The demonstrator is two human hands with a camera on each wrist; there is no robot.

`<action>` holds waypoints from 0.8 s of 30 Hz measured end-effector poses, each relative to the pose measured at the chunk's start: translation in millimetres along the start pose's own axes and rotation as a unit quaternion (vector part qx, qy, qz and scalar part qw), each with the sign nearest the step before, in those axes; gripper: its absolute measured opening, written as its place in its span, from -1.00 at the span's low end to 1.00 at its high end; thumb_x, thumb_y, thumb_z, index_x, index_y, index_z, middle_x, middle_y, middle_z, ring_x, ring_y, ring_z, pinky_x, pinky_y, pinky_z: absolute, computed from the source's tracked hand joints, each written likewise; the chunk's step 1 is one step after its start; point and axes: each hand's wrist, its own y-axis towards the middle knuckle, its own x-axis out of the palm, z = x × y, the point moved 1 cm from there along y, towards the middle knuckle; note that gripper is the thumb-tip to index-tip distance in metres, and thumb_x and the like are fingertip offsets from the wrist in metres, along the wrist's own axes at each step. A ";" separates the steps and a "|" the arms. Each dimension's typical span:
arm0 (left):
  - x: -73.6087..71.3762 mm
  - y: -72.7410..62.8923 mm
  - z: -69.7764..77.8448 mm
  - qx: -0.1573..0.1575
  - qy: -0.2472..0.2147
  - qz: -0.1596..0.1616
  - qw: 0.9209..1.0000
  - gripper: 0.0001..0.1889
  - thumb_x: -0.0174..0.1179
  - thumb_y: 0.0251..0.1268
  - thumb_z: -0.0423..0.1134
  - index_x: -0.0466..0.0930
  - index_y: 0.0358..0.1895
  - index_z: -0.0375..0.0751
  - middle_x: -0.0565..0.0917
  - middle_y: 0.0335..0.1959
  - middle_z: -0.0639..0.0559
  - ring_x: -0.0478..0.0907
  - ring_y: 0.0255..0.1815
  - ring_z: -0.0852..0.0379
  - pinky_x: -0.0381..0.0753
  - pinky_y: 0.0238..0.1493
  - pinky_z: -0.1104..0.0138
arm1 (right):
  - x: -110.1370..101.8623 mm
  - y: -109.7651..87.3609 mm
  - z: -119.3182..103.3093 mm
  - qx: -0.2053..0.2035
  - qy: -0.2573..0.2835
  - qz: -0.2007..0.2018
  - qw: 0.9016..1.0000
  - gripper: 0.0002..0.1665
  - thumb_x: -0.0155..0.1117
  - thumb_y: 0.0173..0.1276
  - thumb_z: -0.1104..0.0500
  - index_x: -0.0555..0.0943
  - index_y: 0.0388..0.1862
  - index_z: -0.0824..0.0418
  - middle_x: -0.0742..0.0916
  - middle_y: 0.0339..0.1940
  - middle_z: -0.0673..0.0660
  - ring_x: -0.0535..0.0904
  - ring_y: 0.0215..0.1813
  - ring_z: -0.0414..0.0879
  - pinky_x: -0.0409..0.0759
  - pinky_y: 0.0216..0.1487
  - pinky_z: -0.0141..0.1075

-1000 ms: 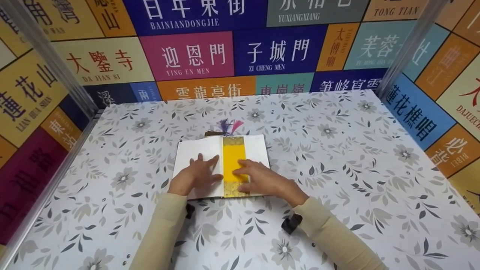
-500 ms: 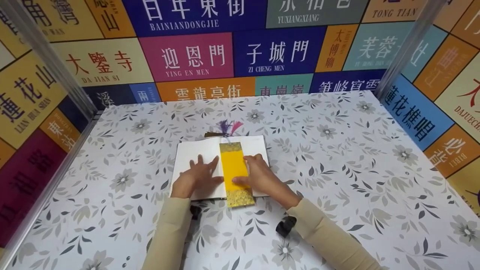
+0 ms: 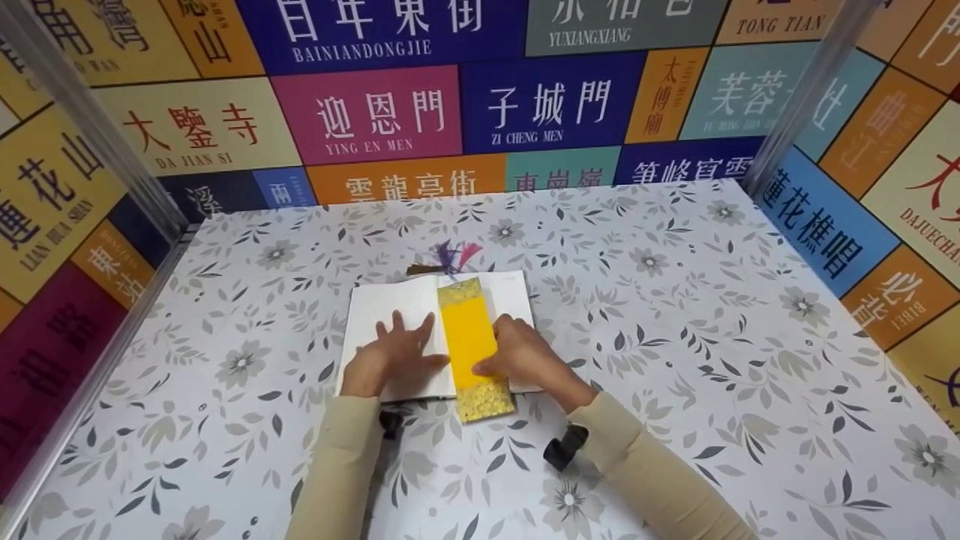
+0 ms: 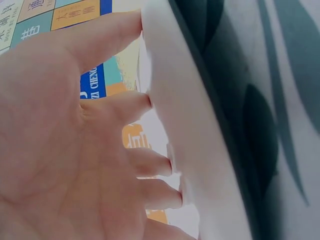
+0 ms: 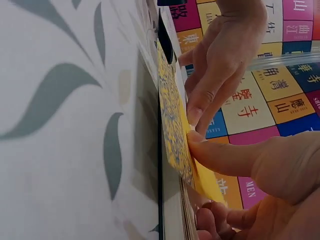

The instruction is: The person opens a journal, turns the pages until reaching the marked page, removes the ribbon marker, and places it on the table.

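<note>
An open book [image 3: 390, 300] with blank white pages lies on the table. My left hand [image 3: 396, 352] rests on its left page with the fingers spread; in the left wrist view the fingertips [image 4: 165, 162] press on the paper. My right hand [image 3: 521, 349] pinches a yellow bookmark [image 3: 466, 330] by its right edge, thumb on top and fingers curled below, as the right wrist view shows. The bookmark has gold-speckled bands at both ends. It lies slightly tilted over the book's middle, its near end jutting past the book's lower edge.
Purple and pink tassels [image 3: 457, 255] and a brown tassel [image 3: 424, 269] stick out beyond the book's top edge. The table [image 3: 675, 337] wears a leaf-and-flower cover. Printed panels [image 3: 367, 112] wall in the back and both sides.
My right hand has closed on the bookmark's edge and slid it toward me, turning it a little, so its near end now overhangs the book. My left hand has stayed on the page.
</note>
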 end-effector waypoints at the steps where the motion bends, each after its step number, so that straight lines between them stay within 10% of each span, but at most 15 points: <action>1: 0.0 -0.3 -0.1 0.001 0.000 0.000 1.000 -0.16 -0.07 0.48 0.27 -0.24 0.65 0.14 -0.32 0.61 -0.46 -0.31 0.61 -0.52 -0.10 0.35 -0.59 | -1.4 0.8 1.0 0.004 0.015 -0.006 1.000 -0.46 0.56 0.16 0.12 0.50 0.01 0.25 0.63 -0.14 0.15 0.51 -0.15 -0.02 0.50 -0.05 -0.27; 11: 0.7 1.9 -1.0 0.016 0.003 0.002 1.000 -0.15 -0.05 0.48 0.26 -0.22 0.65 0.09 -0.31 0.60 -0.50 -0.30 0.59 -0.56 0.01 0.30 -0.61 | -33.8 3.1 7.8 -0.054 0.157 -0.047 0.985 -0.58 0.28 0.43 0.21 0.55 0.23 0.25 0.71 -0.20 0.15 0.57 -0.43 -0.17 0.60 -0.46 -0.39; 24: -1.3 0.0 -1.1 0.032 0.004 0.005 0.999 -0.13 -0.05 0.47 0.25 -0.22 0.65 0.02 -0.32 0.57 -0.56 -0.31 0.57 -0.61 0.00 0.26 -0.63 | -105.9 9.9 15.5 -0.065 0.115 0.048 0.990 -0.40 0.14 0.54 0.16 0.36 0.52 0.10 0.72 0.09 0.24 0.62 -0.10 -0.05 0.63 -0.32 -0.40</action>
